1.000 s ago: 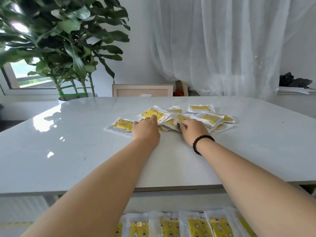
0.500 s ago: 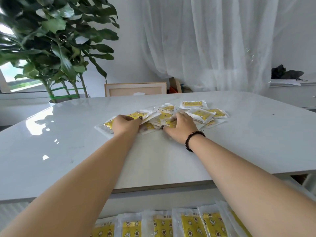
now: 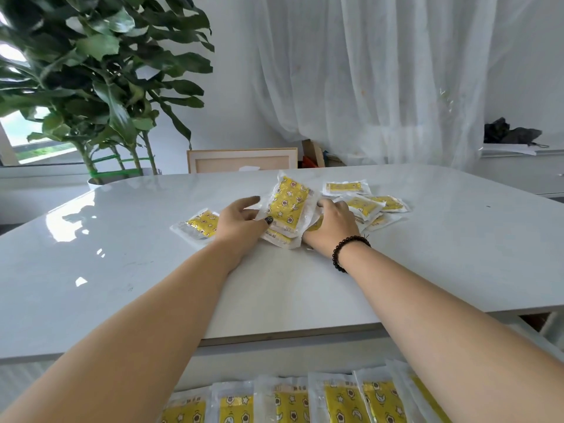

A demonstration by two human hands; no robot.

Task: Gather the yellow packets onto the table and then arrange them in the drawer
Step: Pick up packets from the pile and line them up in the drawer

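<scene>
From the head camera, both bare arms reached out across the white table [image 3: 128,288] toward a loose heap of yellow packets [image 3: 364,206] lying past its middle. The left hand [image 3: 241,222] pinched a tilted packet [image 3: 288,206] by its near left edge, the thumb with its dark nail pressed on the clear wrapper and the fingers spread behind it, so that the packet stood up off the pile at a slant. The right hand [image 3: 334,222], with a black bead bracelet [image 3: 346,250] on its wrist, lay curled over the heap just beside that raised packet; its fingers were bent down into the packets, though how many it held I could not tell. One more packet [image 3: 200,225] lay flat on the table to the left, partly under the left wrist. Several others sat fanned out to the right of the right hand, touching and overlapping one another.

Below the table's near edge, a row of yellow packets in the drawer [image 3: 332,401] stood side by side, overlapping slightly. Behind the table stood a large leafy plant [image 3: 91,74], a wooden frame [image 3: 241,160] and a white sheer curtain [image 3: 381,77].
</scene>
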